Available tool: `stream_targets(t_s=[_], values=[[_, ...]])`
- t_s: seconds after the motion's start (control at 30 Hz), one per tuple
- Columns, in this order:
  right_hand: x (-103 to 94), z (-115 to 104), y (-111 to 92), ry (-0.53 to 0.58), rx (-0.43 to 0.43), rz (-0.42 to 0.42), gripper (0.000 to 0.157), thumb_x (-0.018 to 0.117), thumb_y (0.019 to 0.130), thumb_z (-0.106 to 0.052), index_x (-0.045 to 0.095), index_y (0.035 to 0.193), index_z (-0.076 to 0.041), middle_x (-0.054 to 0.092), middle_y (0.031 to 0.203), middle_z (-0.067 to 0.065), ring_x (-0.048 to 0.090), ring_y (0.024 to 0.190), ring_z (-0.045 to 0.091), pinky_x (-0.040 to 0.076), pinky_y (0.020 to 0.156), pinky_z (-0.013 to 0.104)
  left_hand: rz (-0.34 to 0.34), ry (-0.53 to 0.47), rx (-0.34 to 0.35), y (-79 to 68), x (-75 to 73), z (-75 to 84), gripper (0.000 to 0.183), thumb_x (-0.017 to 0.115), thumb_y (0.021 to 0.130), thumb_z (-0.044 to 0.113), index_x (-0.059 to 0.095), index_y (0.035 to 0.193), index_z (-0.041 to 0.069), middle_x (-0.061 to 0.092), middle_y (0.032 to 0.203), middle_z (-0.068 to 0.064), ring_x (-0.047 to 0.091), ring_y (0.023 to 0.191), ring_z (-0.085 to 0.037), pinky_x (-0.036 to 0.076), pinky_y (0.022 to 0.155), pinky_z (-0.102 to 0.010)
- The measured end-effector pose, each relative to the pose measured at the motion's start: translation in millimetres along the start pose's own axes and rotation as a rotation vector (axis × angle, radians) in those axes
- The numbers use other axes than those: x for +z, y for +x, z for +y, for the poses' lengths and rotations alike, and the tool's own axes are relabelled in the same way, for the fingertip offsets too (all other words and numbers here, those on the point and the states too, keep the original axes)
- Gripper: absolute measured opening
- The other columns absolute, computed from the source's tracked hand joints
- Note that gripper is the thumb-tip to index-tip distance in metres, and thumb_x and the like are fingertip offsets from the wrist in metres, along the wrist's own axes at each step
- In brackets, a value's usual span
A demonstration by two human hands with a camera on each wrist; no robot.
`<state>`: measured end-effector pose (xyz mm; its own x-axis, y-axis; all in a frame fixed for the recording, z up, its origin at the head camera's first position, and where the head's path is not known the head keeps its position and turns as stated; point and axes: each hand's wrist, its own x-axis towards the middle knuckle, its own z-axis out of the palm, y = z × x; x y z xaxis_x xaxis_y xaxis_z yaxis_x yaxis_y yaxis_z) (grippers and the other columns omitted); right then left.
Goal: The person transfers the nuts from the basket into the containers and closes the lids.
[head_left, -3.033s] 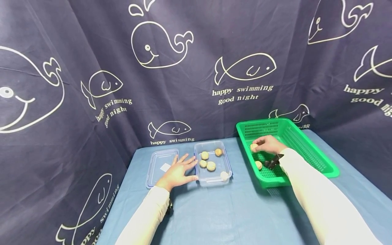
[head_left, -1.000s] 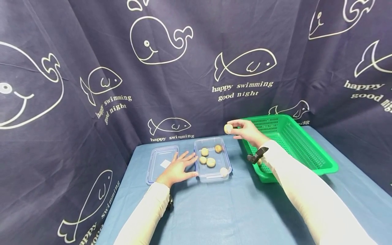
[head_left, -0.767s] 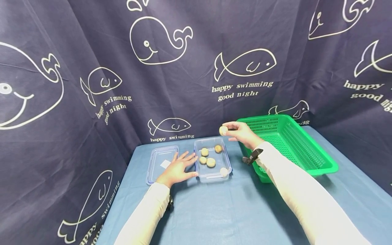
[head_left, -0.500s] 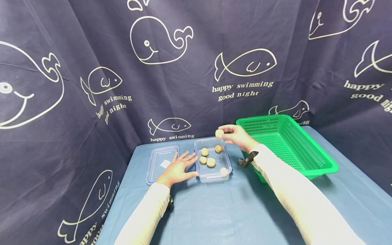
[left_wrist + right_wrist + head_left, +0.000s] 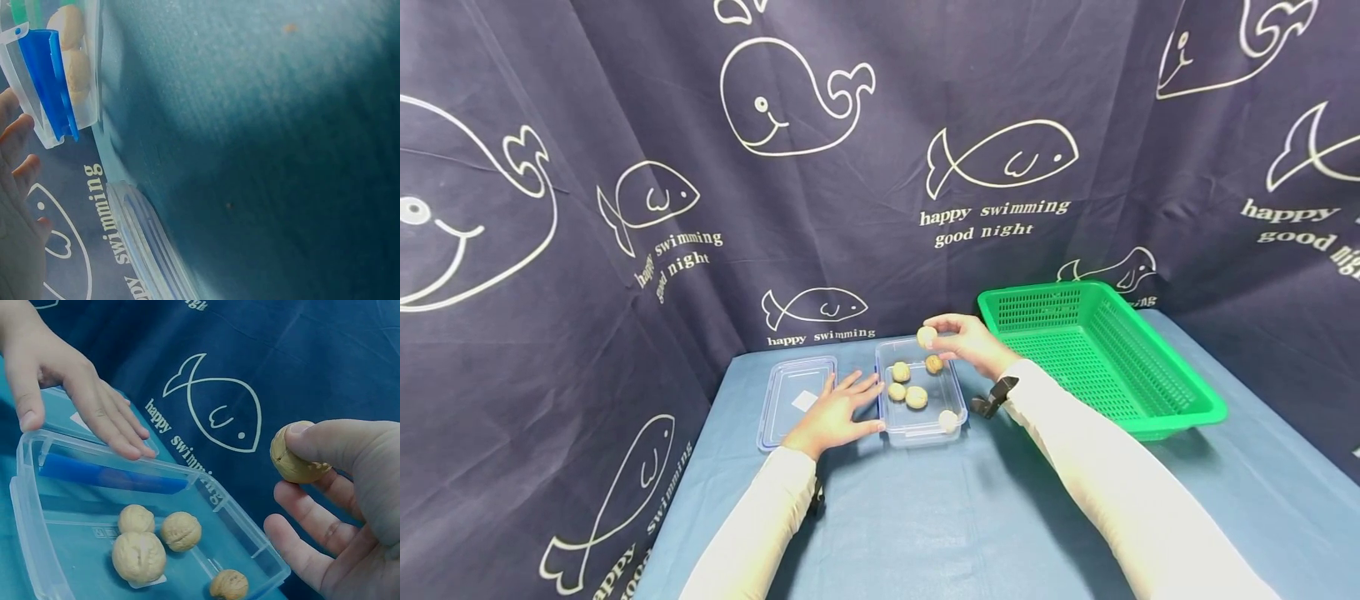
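Observation:
My right hand (image 5: pixel 973 343) pinches a walnut (image 5: pixel 299 453) between thumb and fingers, above the back right corner of a clear plastic container (image 5: pixel 955 392). Inside the container lie several walnuts, among them a pale one (image 5: pixel 139 557) touching a smaller one, and a darker walnut (image 5: pixel 229 585) near the far end. Another walnut (image 5: pixel 948 421) sits in its near right corner. My left hand (image 5: pixel 835 417) is spread out, fingertips right at the container's left rim. In the left wrist view, its fingers show close to the blue latch (image 5: pixel 47 81).
A clear lid (image 5: pixel 782 400) with blue edging lies left of the container, partly behind the left hand. To the right stands a green basket (image 5: pixel 1180 367), its near left part hidden by the right forearm. A patterned curtain (image 5: pixel 820 225) closes off the back.
The right hand has lifted the walnut out of the green basket, carried it left and lowered it a little over the clear container. My left hand has stayed by the rim.

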<state>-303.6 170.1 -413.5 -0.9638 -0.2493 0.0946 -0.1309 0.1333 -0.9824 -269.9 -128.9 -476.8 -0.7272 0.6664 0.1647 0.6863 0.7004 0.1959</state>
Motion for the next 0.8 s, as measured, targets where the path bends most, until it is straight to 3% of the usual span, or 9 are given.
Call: stream_targets(t_s=[0.13,0.3,0.63,0.8], values=[[5.7,3.5,1.1,-0.011,0.015,0.002,0.049,0.073,0.09,-0.002,0.057,0.136,0.007,0.059,0.129,0.023,0.065,0.093,0.014,0.055,0.093,0.049,-0.001,0.01,-0.003,0.1,-0.2,0.0,0.078,0.064,0.091,0.06,0.046,0.154,0.017,0.039,0.159,-0.001,0.026,0.151,-0.031,0.0,0.118,-0.066],[12.3,5.8,-1.4,-0.01,0.051,0.011,0.05,0.07,0.09,0.001,0.055,0.137,0.009,0.058,0.131,0.024,0.065,0.093,0.014,0.05,0.098,0.056,0.004,0.001,-0.004,-0.4,-0.3,0.1,0.077,0.065,0.091,0.059,0.047,0.153,0.017,0.04,0.159,-0.001,0.027,0.151,-0.032,0.001,0.118,-0.067],[17.6,9.5,-1.2,-0.003,0.098,0.008,0.049,0.068,0.091,-0.001,0.054,0.137,0.009,0.056,0.133,0.027,0.065,0.096,0.018,0.057,0.09,0.043,0.007,0.01,-0.006,0.1,1.8,-1.9,0.078,0.063,0.09,0.062,0.046,0.154,0.02,0.041,0.159,-0.001,0.027,0.151,-0.031,0.001,0.118,-0.066],[18.5,10.6,-0.8,0.001,0.08,0.009,0.047,0.067,0.09,0.003,0.054,0.135,0.01,0.055,0.134,0.028,0.063,0.104,0.025,0.056,0.092,0.045,0.006,0.002,-0.006,-0.4,0.4,-1.0,0.078,0.063,0.091,0.062,0.045,0.154,0.021,0.041,0.159,-0.001,0.027,0.151,-0.031,0.002,0.118,-0.066]])
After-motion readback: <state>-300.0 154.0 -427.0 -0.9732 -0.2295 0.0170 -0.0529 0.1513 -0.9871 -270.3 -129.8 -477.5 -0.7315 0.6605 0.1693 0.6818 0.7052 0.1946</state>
